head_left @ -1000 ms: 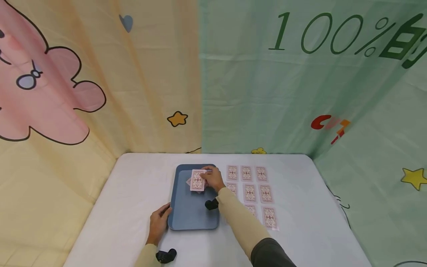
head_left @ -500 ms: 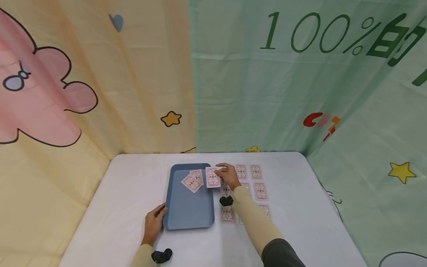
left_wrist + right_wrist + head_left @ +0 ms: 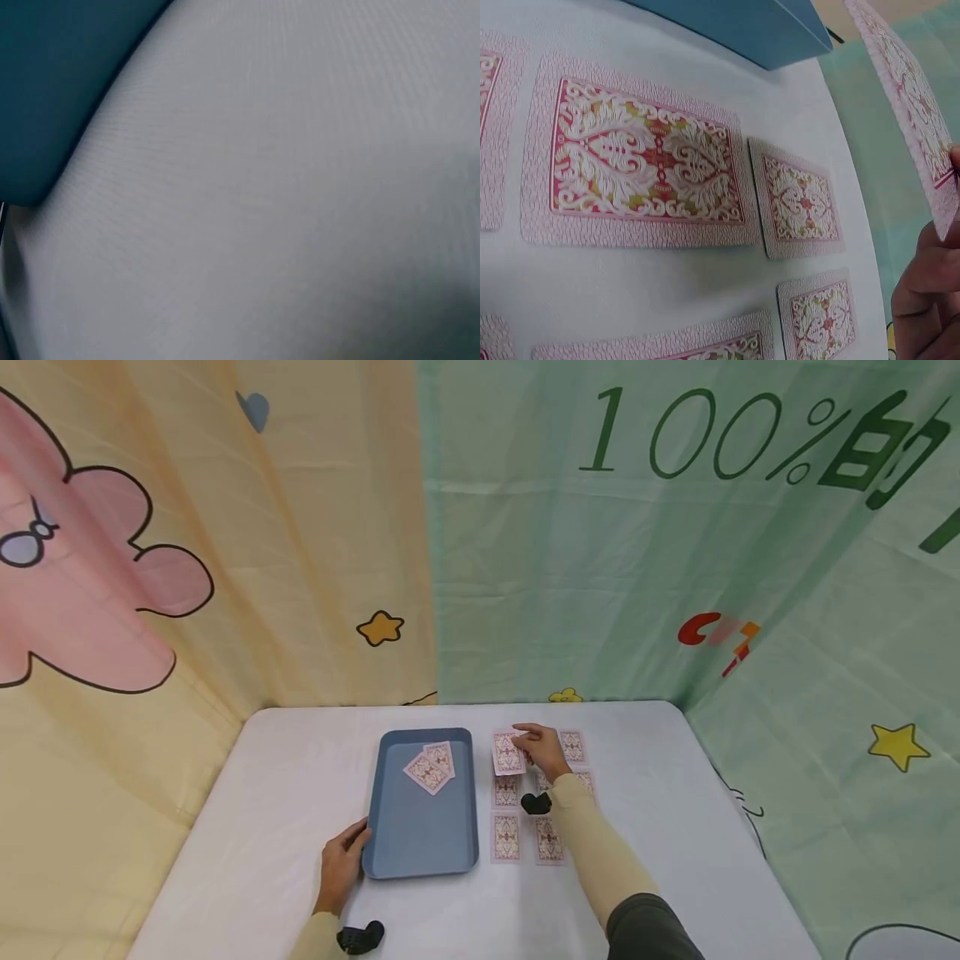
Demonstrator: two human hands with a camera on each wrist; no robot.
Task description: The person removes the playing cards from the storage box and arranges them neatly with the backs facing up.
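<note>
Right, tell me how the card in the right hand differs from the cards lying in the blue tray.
The held card is single, pinched by the right hand and lifted over the grid of cards on the table; the tray cards are two, resting loose and touched by neither hand. The held card stands roughly square to the grid, while the tray cards lie skewed and overlapping inside the blue tray. All show the same red patterned back.
</note>
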